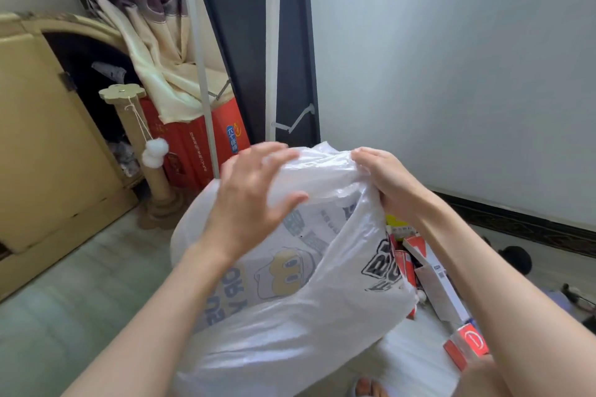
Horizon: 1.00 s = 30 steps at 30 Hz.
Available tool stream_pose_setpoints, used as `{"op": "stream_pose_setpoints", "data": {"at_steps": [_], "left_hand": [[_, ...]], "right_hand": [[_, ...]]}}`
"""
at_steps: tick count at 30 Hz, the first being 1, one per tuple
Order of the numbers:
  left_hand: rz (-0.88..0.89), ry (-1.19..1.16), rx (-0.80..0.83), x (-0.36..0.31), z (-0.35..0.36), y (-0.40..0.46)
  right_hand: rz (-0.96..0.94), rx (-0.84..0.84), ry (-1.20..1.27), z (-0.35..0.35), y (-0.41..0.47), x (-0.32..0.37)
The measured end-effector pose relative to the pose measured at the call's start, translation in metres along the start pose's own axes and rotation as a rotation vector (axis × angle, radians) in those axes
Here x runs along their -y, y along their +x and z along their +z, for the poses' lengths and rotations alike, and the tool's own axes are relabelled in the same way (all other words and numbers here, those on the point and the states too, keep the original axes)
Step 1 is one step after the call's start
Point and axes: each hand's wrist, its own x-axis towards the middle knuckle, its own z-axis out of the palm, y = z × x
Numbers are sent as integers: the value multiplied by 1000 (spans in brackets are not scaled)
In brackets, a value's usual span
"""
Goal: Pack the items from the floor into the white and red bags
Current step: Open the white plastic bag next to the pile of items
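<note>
- White plastic bag (290, 300), bulging, tilts with its mouth up and away, between both arms.
- Right hand (383, 184) grips the mouth's rim.
- Left hand (254, 196) rests spread on the bag's top.
- Red-and-white boxes (429, 280) lie just right.

Both forearms and hands (245, 200) are bare, with no sleeves, rings or watch showing.

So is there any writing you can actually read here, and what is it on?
Red box, blue label: Chinese characters, too small to read.
White bag: black block lettering, creased and unreadable.
Package inside the bag: large blue letters, upside down and cut off.
Red and white boxes: small print, blurred.
</note>
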Motion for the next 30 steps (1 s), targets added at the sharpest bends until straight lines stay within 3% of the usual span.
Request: {"op": "stream_pose_setpoints", "data": {"at_steps": [2,6,14,18,22,25,30], "left_hand": [[134,49,82,-10,14,1],[118,-57,32,-12,23,5],[-171,-60,19,5,12,-2],[-182,-28,6,-4,14,-1],[-243,-32,-31,-6,14,2],[-165,-85,16,-12,14,2],[-173,-121,56,-17,11,1]], "right_hand": [[15,87,57,6,-2,7],[-53,167,66,12,-6,7],[-214,-131,-845,-7,-3,-9],[-162,-282,-978,-1,-3,-10],[-70,-383,-789,8,-6,-8],[57,-459,-388,9,-1,-10],[261,-320,217,1,-4,-3]]}}
